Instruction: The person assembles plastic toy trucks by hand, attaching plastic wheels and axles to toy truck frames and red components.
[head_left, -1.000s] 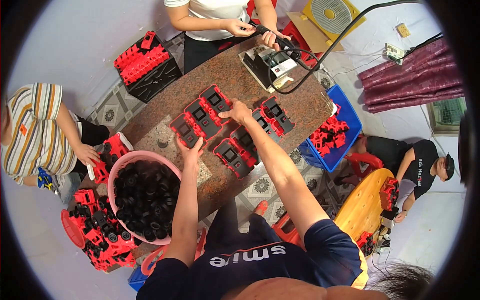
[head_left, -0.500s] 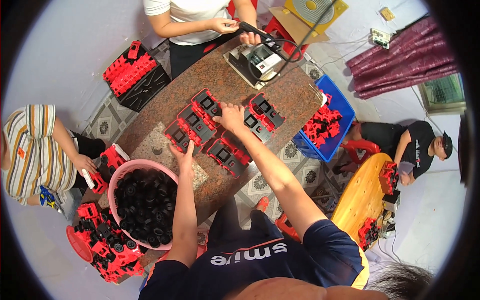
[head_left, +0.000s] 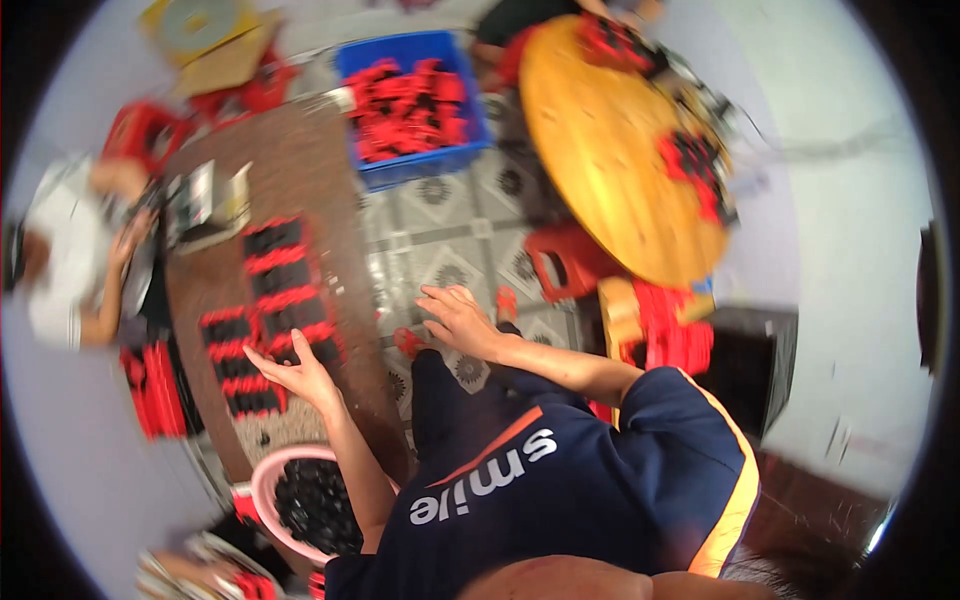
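Observation:
My left hand (head_left: 302, 378) is held over the brown stone table (head_left: 300, 140), fingers spread and nothing in them. Close by its fingertips lie two side-by-side rows of red-and-black plastic toy vehicle bodies (head_left: 238, 362), blurred by motion. My right hand (head_left: 462, 320) is off the table edge, above the tiled floor, with its fingers stretched out and no object in it. Below my left forearm stands a pink basket (head_left: 262, 505) full of black toy wheels (head_left: 315, 500).
A blue bin (head_left: 425, 168) of red-and-black parts stands beyond the table. At the right are a round wooden table (head_left: 575, 150), a red stool (head_left: 565, 262) and a black box (head_left: 755, 350). A person in white (head_left: 75, 255) works at the left near a small machine (head_left: 205, 205).
My view has swung to the right. Both hands have lifted off the toy bodies, which now lie in two closer rows; my right hand has moved away from the table.

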